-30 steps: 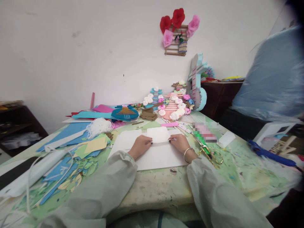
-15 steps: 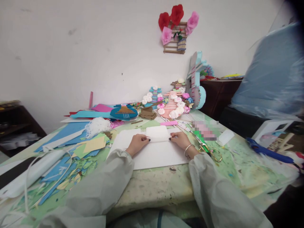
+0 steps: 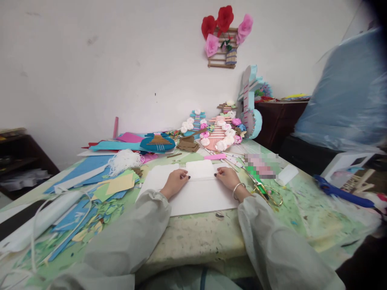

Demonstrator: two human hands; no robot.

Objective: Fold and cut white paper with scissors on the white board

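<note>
A small white paper piece [image 3: 199, 169] lies over a larger white sheet [image 3: 202, 199] in front of me. My left hand [image 3: 175, 183] is closed in a pinch at the small piece's left lower side. At its right lower side, my right hand [image 3: 229, 179], with a bracelet at the wrist, pinches in the same way. A thin line runs between the two hands along the lower edge of the piece. The fingertips partly hide the paper's corners.
Gold-handled scissors [image 3: 267, 191] and pens lie to the right, beside a blue glue gun [image 3: 341, 192]. On the left are a heap of white string [image 3: 125, 161], paper scraps [image 3: 105, 209] and a white cable. Decorated stick crafts [image 3: 217, 133] stand along the wall.
My right hand has shifted slightly left, and my left hand has moved very little. The lower edge of the small paper piece looks flatter against the large sheet.
</note>
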